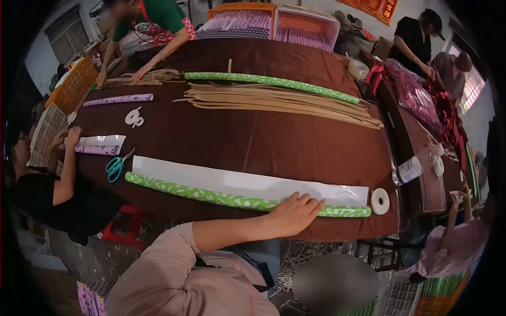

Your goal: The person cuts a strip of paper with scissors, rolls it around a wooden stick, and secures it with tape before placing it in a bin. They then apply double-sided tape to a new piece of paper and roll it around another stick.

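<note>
My left hand (296,213) reaches in from the lower left and lies over a green patterned wrapping paper roll (211,197). Its fingers are bent around the far side of the roll, toward its right part. Behind the roll, a white strip of its sheet (237,179) lies unrolled on the brown-covered table (211,134). Just past the roll's right end sits a white tape roll (380,201). Scissors with teal handles (115,168) rest near the left end. My right hand does not show.
Brown paper strips (284,102) and another green roll (269,80) lie across the far side. A bottle (414,167) stands at the right edge. At left, a co-worker's hand (74,136) touches a purple roll (97,149). Other people work around the tables.
</note>
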`<state>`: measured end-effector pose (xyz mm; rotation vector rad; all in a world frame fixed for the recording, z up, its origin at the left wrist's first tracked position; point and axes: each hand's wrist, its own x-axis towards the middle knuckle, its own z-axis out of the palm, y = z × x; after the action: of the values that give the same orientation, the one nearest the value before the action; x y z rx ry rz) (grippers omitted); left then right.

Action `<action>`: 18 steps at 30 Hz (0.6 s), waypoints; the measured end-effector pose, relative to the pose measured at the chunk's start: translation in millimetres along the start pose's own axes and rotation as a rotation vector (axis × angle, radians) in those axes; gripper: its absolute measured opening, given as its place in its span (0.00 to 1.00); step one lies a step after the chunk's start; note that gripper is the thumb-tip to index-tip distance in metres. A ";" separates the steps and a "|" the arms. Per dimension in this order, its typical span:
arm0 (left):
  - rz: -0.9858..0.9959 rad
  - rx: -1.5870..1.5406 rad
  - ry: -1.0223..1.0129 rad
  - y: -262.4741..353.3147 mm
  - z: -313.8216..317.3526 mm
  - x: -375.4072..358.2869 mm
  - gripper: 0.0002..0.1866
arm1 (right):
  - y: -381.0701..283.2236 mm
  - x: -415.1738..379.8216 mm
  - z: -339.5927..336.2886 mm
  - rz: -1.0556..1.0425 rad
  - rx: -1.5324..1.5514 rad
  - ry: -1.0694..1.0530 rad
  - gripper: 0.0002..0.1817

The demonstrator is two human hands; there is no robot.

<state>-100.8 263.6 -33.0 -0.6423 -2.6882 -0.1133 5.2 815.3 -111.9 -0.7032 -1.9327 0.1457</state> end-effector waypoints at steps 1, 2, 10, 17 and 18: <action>0.005 -0.005 0.004 -0.2 0.2 -0.6 0.28 | -44.5 14.2 8.4 -0.087 0.135 -0.035 0.20; 0.007 -0.004 0.019 -0.5 2.1 -0.3 0.28 | -86.2 25.0 14.5 -0.155 0.264 -0.078 0.19; -0.033 -0.100 0.055 5.3 24.5 -1.4 0.29 | -612.1 -14.1 81.0 -1.275 0.939 -0.668 0.17; 0.019 -0.107 0.030 -1.3 6.9 -2.6 0.19 | -785.5 -83.5 262.8 -1.427 0.250 -0.884 0.35; 0.083 -0.055 -0.159 -4.4 -1.0 -3.9 0.15 | -794.1 -88.6 274.4 -1.342 0.109 -1.064 0.34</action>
<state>-99.2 257.8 -33.5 -0.8110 -2.8136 -0.1193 -528.8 171.5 6.9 1.0545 -2.9272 -0.2778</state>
